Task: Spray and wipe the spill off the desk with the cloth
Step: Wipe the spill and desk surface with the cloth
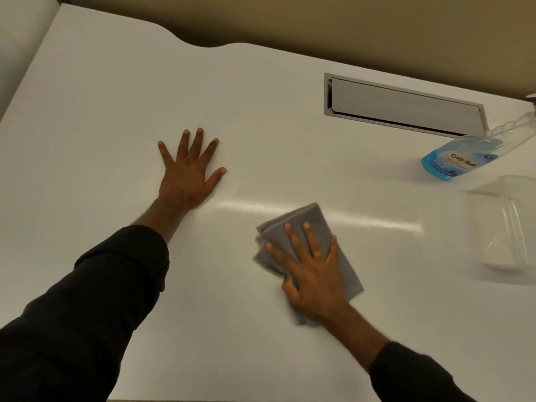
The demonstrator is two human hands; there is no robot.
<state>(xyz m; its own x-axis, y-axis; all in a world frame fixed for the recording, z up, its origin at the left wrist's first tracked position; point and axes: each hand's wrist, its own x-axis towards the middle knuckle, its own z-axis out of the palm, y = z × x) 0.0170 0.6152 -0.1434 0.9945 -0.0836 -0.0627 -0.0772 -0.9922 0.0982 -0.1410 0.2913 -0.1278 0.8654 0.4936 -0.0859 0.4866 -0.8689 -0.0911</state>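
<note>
A folded grey cloth (306,220) lies flat on the white desk (116,111), right of centre. My right hand (311,265) presses down on it with the fingers spread, thumb curled at the cloth's left edge. My left hand (188,169) rests palm down on the bare desk further left and further back, fingers apart, holding nothing. A clear spray bottle with blue liquid (461,156) stands at the far right, its top cut off by the frame edge. No spill shows on the surface; only a light streak of glare runs past the cloth.
A grey cable-port flap (406,107) is set into the desk at the back right. A clear plastic container (504,227) sits at the right edge, near the bottle. The desk's back edge curves against a tan wall.
</note>
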